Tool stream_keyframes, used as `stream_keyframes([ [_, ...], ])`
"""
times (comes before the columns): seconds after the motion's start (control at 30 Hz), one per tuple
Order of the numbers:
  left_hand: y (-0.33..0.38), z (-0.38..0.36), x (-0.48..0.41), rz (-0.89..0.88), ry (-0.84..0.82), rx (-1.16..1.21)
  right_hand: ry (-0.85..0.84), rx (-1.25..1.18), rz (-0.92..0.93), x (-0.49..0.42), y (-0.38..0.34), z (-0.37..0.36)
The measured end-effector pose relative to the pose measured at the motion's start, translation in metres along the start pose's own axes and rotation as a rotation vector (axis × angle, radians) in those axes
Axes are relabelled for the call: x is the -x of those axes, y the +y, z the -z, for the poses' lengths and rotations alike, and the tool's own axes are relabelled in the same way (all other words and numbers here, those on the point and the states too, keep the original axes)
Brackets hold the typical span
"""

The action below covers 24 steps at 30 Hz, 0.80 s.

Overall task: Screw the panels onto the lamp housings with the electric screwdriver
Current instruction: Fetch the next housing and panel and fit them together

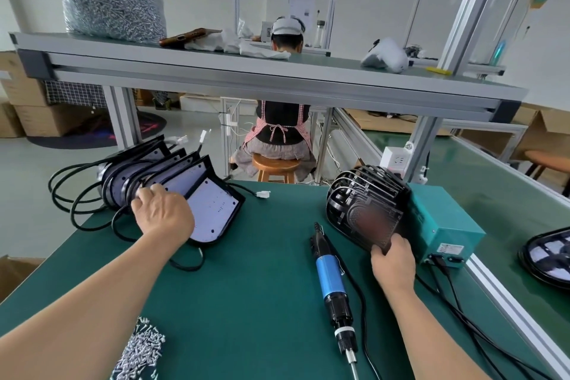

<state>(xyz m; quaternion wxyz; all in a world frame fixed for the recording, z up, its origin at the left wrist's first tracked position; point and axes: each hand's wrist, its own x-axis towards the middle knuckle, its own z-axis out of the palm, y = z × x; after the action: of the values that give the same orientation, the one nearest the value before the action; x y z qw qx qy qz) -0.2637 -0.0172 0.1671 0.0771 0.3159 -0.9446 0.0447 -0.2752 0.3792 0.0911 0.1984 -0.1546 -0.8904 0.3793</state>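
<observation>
A row of black lamp housings (172,176) with white LED boards leans at the table's left, black cables trailing off them. My left hand (162,214) grips the top edge of the nearest housing (216,210). At the right, a stack of black panels (364,197) leans against a teal box. My right hand (393,261) pinches the lower corner of the front panel (373,225). The blue and black electric screwdriver (333,284) lies on the green mat between my arms, bit toward me. A pile of silver screws (142,348) sits by my left forearm.
The teal power box (444,225) stands at the right with cables running toward me. A shelf (246,71) overhead holds a bag of screws (114,6). Another lamp (549,253) lies on the belt at far right. A person sits on a stool (277,168) beyond the table.
</observation>
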Motion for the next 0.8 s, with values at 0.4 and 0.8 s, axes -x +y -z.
stream_keyframes([
  [0.4,0.013,-0.013,0.051,-0.049,-0.186,0.446,-0.004,-0.045,-0.017,0.000,0.001,0.002],
  [0.8,0.014,-0.018,0.161,-0.111,-0.232,0.586,-0.010,-0.108,-0.033,0.001,0.004,0.006],
])
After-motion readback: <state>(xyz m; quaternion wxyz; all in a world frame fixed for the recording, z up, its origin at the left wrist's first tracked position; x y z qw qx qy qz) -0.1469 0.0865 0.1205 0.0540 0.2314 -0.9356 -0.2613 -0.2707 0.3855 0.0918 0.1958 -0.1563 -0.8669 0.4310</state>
